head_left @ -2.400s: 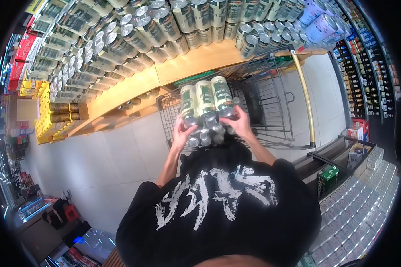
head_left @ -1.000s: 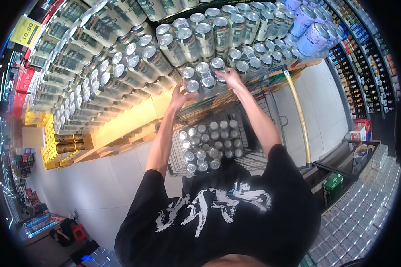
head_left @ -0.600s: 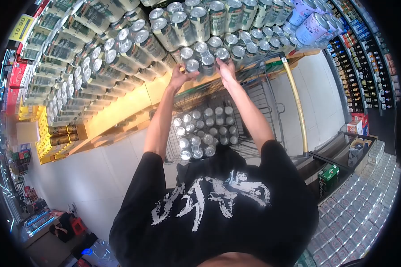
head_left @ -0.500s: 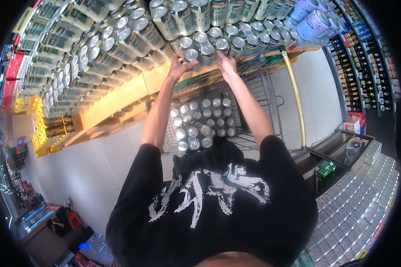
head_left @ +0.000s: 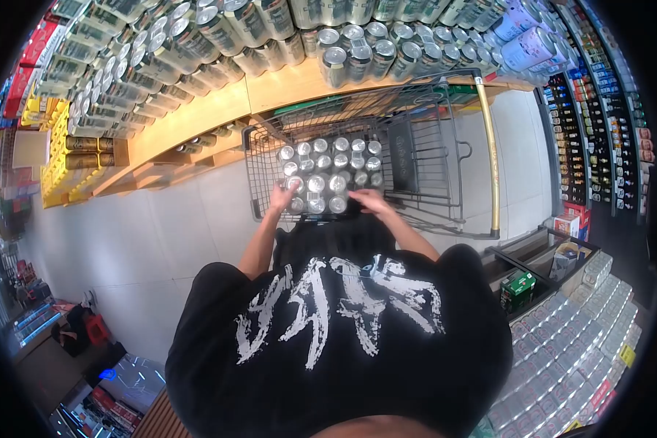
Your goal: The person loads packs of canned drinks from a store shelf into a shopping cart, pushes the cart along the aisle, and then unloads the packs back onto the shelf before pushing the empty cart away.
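Observation:
Several silver-topped cans in packs (head_left: 315, 184) stand upright in the wire shopping cart (head_left: 259, 171). At the left side of the nearest pack is my left hand (head_left: 283, 196), its thumb over a can's edge and its fingers apart. My right hand (head_left: 371, 200) lies just right of the same pack, fingers stretched toward the cans. Neither hand has lifted anything. Beyond the cart, a pack of green-and-cream cans (head_left: 358, 58) stands on the wooden shelf (head_left: 292, 86).
Stacked cans (head_left: 190, 40) line the display behind the cart. The cart's yellow handle (head_left: 489, 157) is at right. A bin holds a green box (head_left: 518, 288), beside wrapped can packs (head_left: 569, 343). Yellow cases (head_left: 66, 164) stand at left, and a person (head_left: 71, 332) is at lower left.
Both hands have left the pack on the shelf and come back down to the cans in the cart. The view has shifted, showing more of the cart and the shelf front.

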A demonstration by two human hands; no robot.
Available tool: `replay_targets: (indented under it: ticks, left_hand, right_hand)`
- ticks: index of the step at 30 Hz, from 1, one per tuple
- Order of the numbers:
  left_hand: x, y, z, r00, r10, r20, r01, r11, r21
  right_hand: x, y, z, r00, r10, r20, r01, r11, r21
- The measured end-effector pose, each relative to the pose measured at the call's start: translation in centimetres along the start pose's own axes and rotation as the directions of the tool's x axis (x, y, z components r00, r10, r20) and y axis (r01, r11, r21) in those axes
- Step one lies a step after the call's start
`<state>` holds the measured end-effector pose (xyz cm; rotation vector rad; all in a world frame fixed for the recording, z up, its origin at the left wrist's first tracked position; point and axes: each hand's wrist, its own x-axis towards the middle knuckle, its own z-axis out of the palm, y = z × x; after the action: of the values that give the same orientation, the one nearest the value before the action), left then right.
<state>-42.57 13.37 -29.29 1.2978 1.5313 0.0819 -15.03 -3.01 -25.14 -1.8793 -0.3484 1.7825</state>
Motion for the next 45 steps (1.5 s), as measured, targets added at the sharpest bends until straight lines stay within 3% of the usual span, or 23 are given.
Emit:
replay_targets:
  ticks: [2,6,7,11,14,19,23,25,26,27,31,35,37,38,40,42,45]
  left_hand:
    - [-1.8,0.7,-0.2,1.000,-0.010,0.018,0.011,1.000,-0.028]
    - [-2.9,1.1,-0.2,0.996,-0.081,-0.030,0.080,0.996,-0.046]
    - [-2.6,0.9,-0.2,0.993,-0.109,-0.044,0.107,0.993,-0.051]
    - [-3.7,0.8,-1.1,0.954,-0.216,0.208,0.255,0.950,-0.181]
    - [-3.7,-0.3,-1.1,0.957,-0.089,0.275,0.180,0.928,-0.325]
    - [-5.6,0.2,-0.6,0.970,-0.037,0.238,0.097,0.966,-0.242]
    - [-5.8,0.3,-0.6,0.980,-0.047,0.191,0.090,0.972,-0.219]
    - [-7.1,-0.2,-0.9,0.982,-0.061,0.180,0.100,0.971,-0.217]
    - [-8.2,-0.5,-0.6,0.985,-0.060,0.162,0.115,0.928,-0.353]
    - [-8.7,-0.9,-0.8,0.987,-0.036,0.155,0.087,0.936,-0.340]
    - [-11.0,-0.1,-1.6,0.975,0.152,0.165,-0.054,0.872,-0.487]
    - [-12.3,2.1,-2.3,0.941,0.295,0.165,-0.141,0.786,-0.603]
    - [-12.3,3.2,-2.6,0.914,0.399,0.079,-0.301,0.794,-0.529]
    - [-12.3,3.8,-2.7,0.889,0.456,0.040,-0.382,0.788,-0.483]
    - [-12.5,5.0,-3.1,0.899,0.436,0.035,-0.345,0.756,-0.556]
    - [-11.4,5.3,-3.7,0.889,0.458,0.005,-0.370,0.724,-0.582]
    - [-12.2,9.4,-6.4,0.855,0.519,-0.018,-0.425,0.680,-0.598]
  right_hand:
    - [-0.8,-1.3,1.0,1.000,0.022,0.011,-0.023,0.999,0.030]
    - [2.3,-1.8,2.2,0.982,-0.001,0.189,-0.022,0.992,0.121]
    - [3.2,-1.9,2.3,0.981,0.043,0.191,-0.058,0.996,0.070]
    - [1.3,-4.1,2.9,0.978,0.157,0.135,-0.150,0.987,-0.062]
    - [1.3,-3.0,3.2,0.978,0.139,0.157,-0.134,0.990,-0.038]
    - [0.6,-2.2,4.2,0.955,0.018,0.296,-0.073,0.981,0.178]
    - [0.9,-1.5,4.3,0.967,0.043,0.252,-0.105,0.966,0.236]
    - [0.0,-1.4,4.8,0.987,0.025,0.159,-0.065,0.967,0.246]
    - [0.2,-0.6,4.6,0.990,-0.046,0.134,0.008,0.963,0.269]
    - [-1.3,-1.2,4.5,0.988,-0.112,0.107,0.077,0.953,0.292]
    - [-3.7,-3.6,3.6,0.962,-0.272,-0.024,0.273,0.953,0.130]
    - [-6.3,-5.9,2.9,0.820,-0.568,-0.073,0.571,0.821,0.029]
    - [-7.3,-7.5,3.0,0.723,-0.687,-0.069,0.686,0.726,-0.051]
    - [-8.0,-8.5,3.1,0.647,-0.760,-0.058,0.761,0.649,-0.002]
    - [-7.6,-9.6,2.8,0.591,-0.804,-0.060,0.806,0.592,0.000]
    - [-7.8,-11.0,2.4,0.599,-0.800,-0.041,0.799,0.600,-0.035]
    - [-8.1,-14.0,2.6,0.676,-0.735,-0.061,0.735,0.678,-0.024]
